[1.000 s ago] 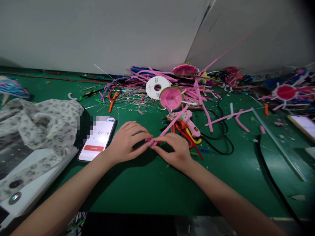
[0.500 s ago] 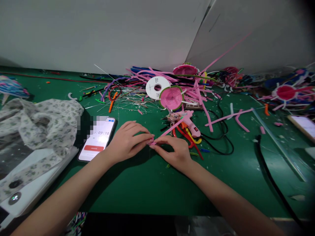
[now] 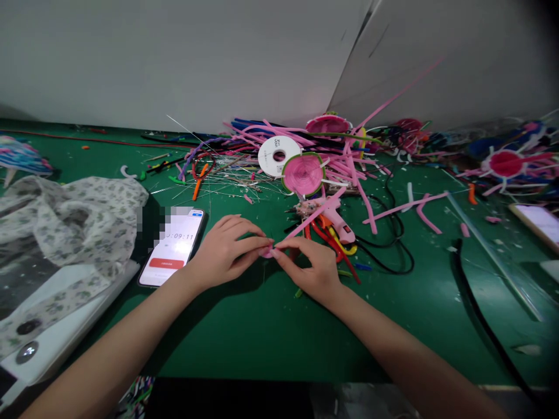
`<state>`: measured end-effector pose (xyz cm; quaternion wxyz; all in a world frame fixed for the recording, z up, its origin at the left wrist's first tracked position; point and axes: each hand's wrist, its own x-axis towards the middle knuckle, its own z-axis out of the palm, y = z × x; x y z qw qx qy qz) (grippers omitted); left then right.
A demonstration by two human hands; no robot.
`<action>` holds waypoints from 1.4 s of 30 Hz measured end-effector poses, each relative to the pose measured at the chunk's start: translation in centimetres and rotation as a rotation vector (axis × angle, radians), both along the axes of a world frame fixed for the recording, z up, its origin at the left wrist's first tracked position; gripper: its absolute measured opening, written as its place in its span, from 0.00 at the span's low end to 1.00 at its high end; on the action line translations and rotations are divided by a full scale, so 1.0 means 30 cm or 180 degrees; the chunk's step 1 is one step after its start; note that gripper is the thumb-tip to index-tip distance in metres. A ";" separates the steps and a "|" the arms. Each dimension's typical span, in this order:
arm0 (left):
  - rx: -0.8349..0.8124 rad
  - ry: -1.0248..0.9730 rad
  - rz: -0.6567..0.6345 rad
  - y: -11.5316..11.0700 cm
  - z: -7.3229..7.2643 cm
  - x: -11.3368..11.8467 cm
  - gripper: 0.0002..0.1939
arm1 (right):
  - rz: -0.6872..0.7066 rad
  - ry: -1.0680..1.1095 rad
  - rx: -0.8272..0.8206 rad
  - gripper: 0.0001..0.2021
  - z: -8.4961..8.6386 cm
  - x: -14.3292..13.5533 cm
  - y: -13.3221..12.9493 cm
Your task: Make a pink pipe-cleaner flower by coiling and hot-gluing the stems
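Between my fingertips is a pink pipe cleaner (image 3: 312, 216). One end is bent into a small coil (image 3: 266, 252), and the loose length slants up to the right, over the glue gun. My left hand (image 3: 229, 247) pinches the coil from the left, thumb against fingers. From the right, my right hand (image 3: 311, 265) is closed with thumb and forefinger on the strip beside the coil. Fingers partly hide the coil. Just beyond my right hand lie a pink hot glue gun (image 3: 343, 227) and pliers with red and yellow handles (image 3: 323, 235).
A phone (image 3: 168, 250) showing a timer lies left of my left hand. Patterned cloth (image 3: 100, 221) covers a white device further left. Behind are a white spool (image 3: 273, 166), a pink disc with green rim (image 3: 303, 174) and piled pipe cleaners. A black cord (image 3: 476, 317) runs at right.
The loose length of the pink pipe cleaner has swung and reaches further up and right. My right fingertips have shifted slightly at the coil; my left hand stays nearly still.
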<state>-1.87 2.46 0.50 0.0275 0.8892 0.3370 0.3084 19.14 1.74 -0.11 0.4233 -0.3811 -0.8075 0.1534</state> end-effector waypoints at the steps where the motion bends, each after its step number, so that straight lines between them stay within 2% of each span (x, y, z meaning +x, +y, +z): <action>1: 0.0005 0.0001 0.0000 0.000 0.000 0.000 0.09 | -0.0034 0.0026 -0.0009 0.04 0.001 0.001 0.001; 31: 0.0145 -0.0074 0.0048 0.005 -0.005 0.009 0.05 | -0.0200 0.0085 -0.0231 0.06 -0.001 -0.012 0.008; 37: 0.0248 -0.0206 0.0142 0.005 -0.005 0.014 0.07 | -0.0206 0.0068 -0.0239 0.06 0.002 -0.011 0.009; 42: 0.0389 -0.0200 0.0117 0.002 -0.010 0.012 0.05 | -0.0213 0.0043 -0.0220 0.06 -0.006 -0.008 0.012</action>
